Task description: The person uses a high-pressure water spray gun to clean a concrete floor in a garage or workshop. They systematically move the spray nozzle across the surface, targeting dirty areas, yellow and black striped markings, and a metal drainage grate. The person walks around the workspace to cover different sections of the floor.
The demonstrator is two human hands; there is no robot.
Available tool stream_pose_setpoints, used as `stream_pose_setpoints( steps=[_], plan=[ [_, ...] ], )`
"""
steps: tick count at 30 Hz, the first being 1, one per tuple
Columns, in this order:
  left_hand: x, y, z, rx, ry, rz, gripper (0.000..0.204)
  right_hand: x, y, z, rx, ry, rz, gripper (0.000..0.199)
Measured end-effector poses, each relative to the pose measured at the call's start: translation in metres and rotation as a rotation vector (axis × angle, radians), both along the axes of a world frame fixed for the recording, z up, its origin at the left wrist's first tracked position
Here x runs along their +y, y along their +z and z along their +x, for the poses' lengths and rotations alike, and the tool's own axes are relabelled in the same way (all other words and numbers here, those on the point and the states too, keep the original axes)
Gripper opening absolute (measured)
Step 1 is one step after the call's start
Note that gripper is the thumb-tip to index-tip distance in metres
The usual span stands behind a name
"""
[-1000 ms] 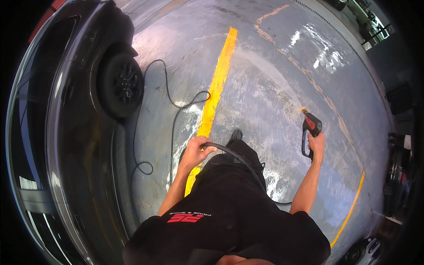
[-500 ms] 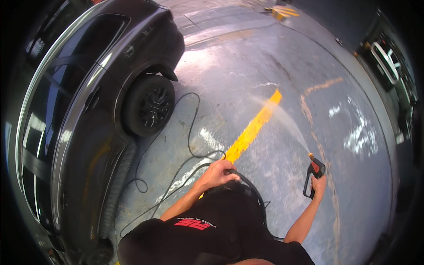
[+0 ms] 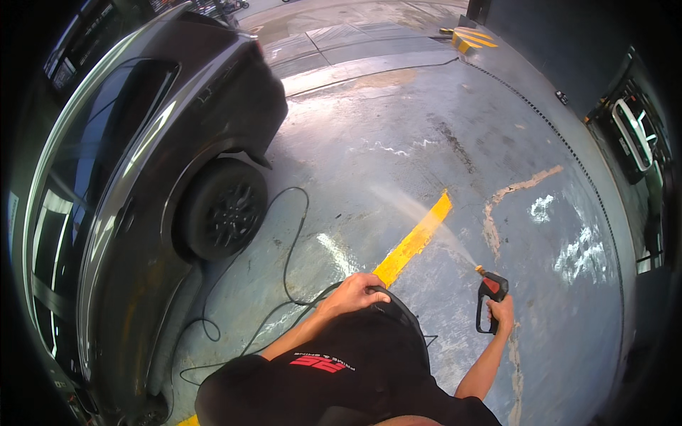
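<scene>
My right hand [image 3: 501, 312] is closed around the grip of a black and red pressure washer gun [image 3: 493, 290], held out to the right of my body. A fan of water spray [image 3: 435, 221] leaves its brass-coloured tip toward the far left, across a yellow floor stripe [image 3: 415, 240]. In front of my waist, my left hand [image 3: 359, 292] is closed on a black hose [image 3: 398, 302]. From there the hose bends round my right side and also trails left over the floor. Left of me stands a dark car [image 3: 135, 234], its wheel [image 3: 226, 208] facing me.
Loops of hose [image 3: 291, 248] lie on the grey floor [image 3: 355, 170] between me and the car. A yellow striped block [image 3: 472, 39] stands at the far right, beside a dark wall [image 3: 547, 50]. Another vehicle's front [image 3: 632, 135] shows at the right edge.
My right hand and the gun have shifted slightly left and nearer, and the spray with them. The view has tilted up, showing more of the far floor. My left hand still grips the hose.
</scene>
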State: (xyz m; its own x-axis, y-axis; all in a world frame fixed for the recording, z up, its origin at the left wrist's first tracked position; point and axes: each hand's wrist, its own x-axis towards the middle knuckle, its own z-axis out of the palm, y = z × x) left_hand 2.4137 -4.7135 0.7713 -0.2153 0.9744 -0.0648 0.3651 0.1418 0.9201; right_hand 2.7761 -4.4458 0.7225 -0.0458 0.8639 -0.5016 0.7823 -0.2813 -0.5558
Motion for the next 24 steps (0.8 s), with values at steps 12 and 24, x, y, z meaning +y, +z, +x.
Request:
stream_pose_setpoints(
  steps=[12,24],
  plan=[
    [0.265,0.001,-0.07,0.049,-0.096,0.023,0.038,0.186,-0.038,-0.023,0.054,-0.12,-0.069,0.012],
    [0.49,0.024,-0.119,0.14,-0.001,0.033,0.038,0.492,-0.077,-0.109,-0.059,-0.126,0.216,0.018]
  ],
)
